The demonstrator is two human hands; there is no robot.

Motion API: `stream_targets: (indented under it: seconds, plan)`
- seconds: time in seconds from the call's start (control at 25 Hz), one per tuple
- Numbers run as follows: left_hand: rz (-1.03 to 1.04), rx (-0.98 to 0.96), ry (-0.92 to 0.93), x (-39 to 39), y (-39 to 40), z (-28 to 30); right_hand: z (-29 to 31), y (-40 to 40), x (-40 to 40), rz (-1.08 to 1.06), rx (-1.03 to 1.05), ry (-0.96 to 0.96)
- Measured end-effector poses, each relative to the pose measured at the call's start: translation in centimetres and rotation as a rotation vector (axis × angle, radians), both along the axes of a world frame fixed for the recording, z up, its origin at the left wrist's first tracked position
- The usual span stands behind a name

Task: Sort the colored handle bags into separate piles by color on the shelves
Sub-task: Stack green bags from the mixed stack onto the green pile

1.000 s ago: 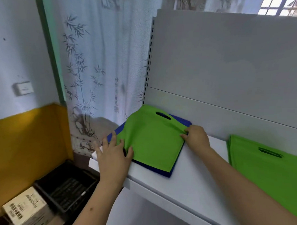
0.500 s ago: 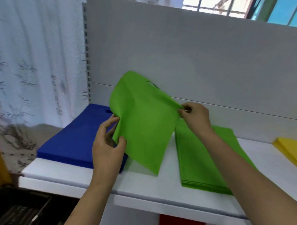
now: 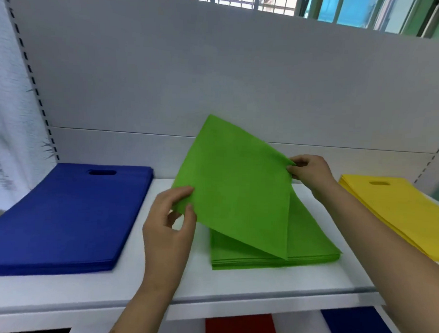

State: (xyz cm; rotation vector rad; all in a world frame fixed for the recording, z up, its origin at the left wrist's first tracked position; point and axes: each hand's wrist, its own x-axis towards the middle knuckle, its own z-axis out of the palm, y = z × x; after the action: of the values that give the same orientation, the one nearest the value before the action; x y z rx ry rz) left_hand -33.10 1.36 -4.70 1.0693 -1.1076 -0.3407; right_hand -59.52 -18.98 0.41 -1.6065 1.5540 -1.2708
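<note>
I hold one green handle bag (image 3: pixel 234 187) tilted in the air over the green pile (image 3: pixel 308 245) in the middle of the white shelf (image 3: pixel 158 287). My left hand (image 3: pixel 170 222) pinches the bag's near left corner between thumb and fingers. My right hand (image 3: pixel 311 171) pinches its far right corner. The bag's lowest corner touches the pile's front edge. A blue pile (image 3: pixel 65 215) with a handle cutout lies at the left. A yellow pile (image 3: pixel 397 209) lies at the right.
A grey back panel (image 3: pixel 217 78) closes the shelf behind. Below the shelf edge show a red bag (image 3: pixel 239 328) and a blue bag (image 3: pixel 357 328) on a lower level. A patterned curtain (image 3: pixel 6 132) hangs at the far left.
The green bag has gone from lying on the blue pile to hanging over the green pile to the right, carried by both hands. The view swung right, and the yellow pile came into sight.
</note>
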Motion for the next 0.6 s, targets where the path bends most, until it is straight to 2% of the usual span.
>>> stream_targets:
  seconds: [0.08,0.24,0.36,0.44,0.52,0.6]
  plan:
    - [-0.061,0.065,-0.108,-0.7,-0.1,-0.6,-1.3,-0.9,-1.4,-0.033,0.000,0.120]
    - [-0.250,0.202,-0.115,-0.6,0.1,-0.1,-2.9,-1.9,-2.8,-0.045,0.011,0.364]
    - [-0.201,0.219,-0.434,-0.4,-0.1,-0.4,-3.5,-2.1,-2.8,-0.032,0.006,0.473]
    - [-0.276,0.354,-0.675,-1.0,-0.6,-1.3,-4.0,-2.2,-2.5,-0.052,-0.006,0.500]
    - [-0.363,0.521,-0.825,-1.8,-1.5,-2.4,-4.4,-2.2,-2.3,-0.068,-0.021,0.524]
    - [-0.372,0.597,-0.889,-2.3,-2.2,-3.0,-4.6,-2.0,-2.1,-0.058,0.010,0.512]
